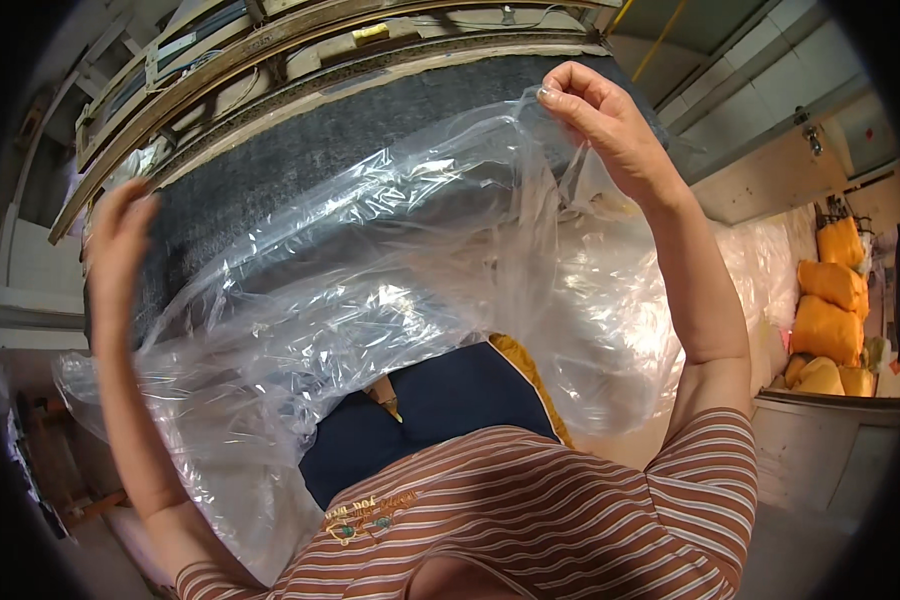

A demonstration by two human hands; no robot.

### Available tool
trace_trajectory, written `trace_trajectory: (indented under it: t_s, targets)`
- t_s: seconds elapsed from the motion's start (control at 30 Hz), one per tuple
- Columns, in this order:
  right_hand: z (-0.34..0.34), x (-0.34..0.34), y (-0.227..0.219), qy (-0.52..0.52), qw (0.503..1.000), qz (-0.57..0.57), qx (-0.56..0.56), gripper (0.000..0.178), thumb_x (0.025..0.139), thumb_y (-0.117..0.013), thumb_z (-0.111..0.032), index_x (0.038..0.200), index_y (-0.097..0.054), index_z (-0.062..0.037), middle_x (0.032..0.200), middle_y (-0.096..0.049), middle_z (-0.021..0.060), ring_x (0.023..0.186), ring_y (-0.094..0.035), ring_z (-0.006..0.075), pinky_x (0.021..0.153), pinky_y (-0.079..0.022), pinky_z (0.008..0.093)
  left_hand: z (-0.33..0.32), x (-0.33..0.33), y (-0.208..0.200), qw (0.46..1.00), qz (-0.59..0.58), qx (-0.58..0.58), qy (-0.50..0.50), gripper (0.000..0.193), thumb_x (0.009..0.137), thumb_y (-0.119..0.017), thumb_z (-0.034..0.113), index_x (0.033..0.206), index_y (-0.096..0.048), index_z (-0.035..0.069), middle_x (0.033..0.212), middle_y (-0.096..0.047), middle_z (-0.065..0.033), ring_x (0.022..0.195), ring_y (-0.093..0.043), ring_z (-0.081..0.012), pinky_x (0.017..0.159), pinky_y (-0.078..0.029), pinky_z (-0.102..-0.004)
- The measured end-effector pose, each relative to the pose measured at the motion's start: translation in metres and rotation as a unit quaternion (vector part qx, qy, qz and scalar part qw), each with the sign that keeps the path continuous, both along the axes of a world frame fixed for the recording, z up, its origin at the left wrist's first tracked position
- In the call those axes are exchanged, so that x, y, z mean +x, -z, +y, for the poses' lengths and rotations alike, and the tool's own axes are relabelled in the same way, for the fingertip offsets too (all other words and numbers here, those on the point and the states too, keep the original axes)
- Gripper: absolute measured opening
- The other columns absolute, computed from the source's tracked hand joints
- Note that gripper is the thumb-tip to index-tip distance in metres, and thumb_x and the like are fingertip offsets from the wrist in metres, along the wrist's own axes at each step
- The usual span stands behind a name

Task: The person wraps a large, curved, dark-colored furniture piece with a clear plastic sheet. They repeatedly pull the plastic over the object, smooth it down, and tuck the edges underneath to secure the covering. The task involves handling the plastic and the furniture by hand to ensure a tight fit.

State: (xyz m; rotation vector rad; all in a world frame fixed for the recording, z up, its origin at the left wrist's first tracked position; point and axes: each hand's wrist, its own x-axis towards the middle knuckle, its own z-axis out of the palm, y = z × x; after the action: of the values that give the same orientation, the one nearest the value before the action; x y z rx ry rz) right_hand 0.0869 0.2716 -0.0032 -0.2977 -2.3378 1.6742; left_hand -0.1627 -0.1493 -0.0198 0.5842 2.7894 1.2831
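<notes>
A large clear plastic sheet [370,300] drapes in shiny folds over the front of a dark table surface [260,170] and hangs down toward my waist. At the far right of that surface, my right hand [605,125] is raised, thumb and fingers pinched on the sheet's upper edge. My left hand [120,250] is lifted over the left end of the table and smeared by motion. Whether its fingers hold anything cannot be made out. The sheet's left part hangs beneath my left forearm.
Behind the table runs a wooden frame [250,70] with rails and wires. More crumpled clear plastic [620,300] bulges at the right. Beyond it, orange bundles [830,310] are stacked near a low cabinet [820,450]. I wear a dark blue apron [450,400].
</notes>
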Motion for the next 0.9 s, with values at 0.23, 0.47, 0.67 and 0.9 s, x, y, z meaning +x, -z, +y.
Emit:
trace_trajectory:
  t_s: [0.23, 0.47, 0.67, 0.9]
  targets:
    - [-0.019, 0.004, -0.013, -0.048, 0.996, 0.055, -0.056, 0.015, 0.088, -0.064, -0.024, 0.088, -0.055, -0.0121, 0.075, -0.044, -0.0099, 0.065, -0.036, 0.001, 0.057, -0.029, 0.0171, 0.229, 0.164, 0.041, 0.945, 0.133, 0.209, 0.212, 0.026, 0.083, -0.066, 0.007, 0.107, -0.057, 0.005, 0.1, -0.059, -0.0054, 0.088, -0.06, -0.0145, 0.068, -0.051, -0.025]
    - [0.046, 0.04, 0.026, -0.005, 0.9, 0.031, 0.435, 0.012, 0.081, -0.069, -0.021, 0.087, -0.064, -0.0124, 0.075, -0.062, 0.0005, 0.07, -0.061, 0.0163, 0.063, -0.047, 0.0306, 0.155, 0.167, 0.039, 0.955, 0.017, 0.191, 0.225, 0.008, 0.085, -0.063, 0.01, 0.083, -0.061, 0.003, 0.079, -0.046, 0.0018, 0.07, -0.042, -0.0068, 0.062, -0.035, -0.0219]
    - [-0.03, 0.04, 0.085, -0.248, 0.946, 0.094, 0.189, 0.021, 0.089, -0.06, -0.026, 0.084, -0.063, -0.0053, 0.084, -0.062, 0.0059, 0.086, -0.058, 0.0195, 0.074, -0.047, 0.0328, -0.076, 0.158, 0.01, 0.988, 0.06, 0.127, -0.064, 0.015, 0.096, -0.055, 0.017, 0.101, -0.062, 0.005, 0.079, -0.045, 0.0073, 0.067, -0.037, -0.0017, 0.06, -0.03, -0.0168]
    - [-0.086, 0.1, 0.08, -0.58, 0.782, -0.198, -0.113, 0.02, 0.084, -0.064, -0.026, 0.081, -0.062, -0.0065, 0.057, -0.056, 0.0002, 0.052, -0.052, 0.0106, 0.055, -0.043, 0.0288, -0.261, 0.166, -0.109, 0.828, 0.389, -0.242, -0.325, 0.024, 0.088, -0.06, 0.019, 0.09, -0.071, -0.002, 0.086, -0.07, -0.0169, 0.078, -0.065, -0.0273, 0.074, -0.052, -0.0382]
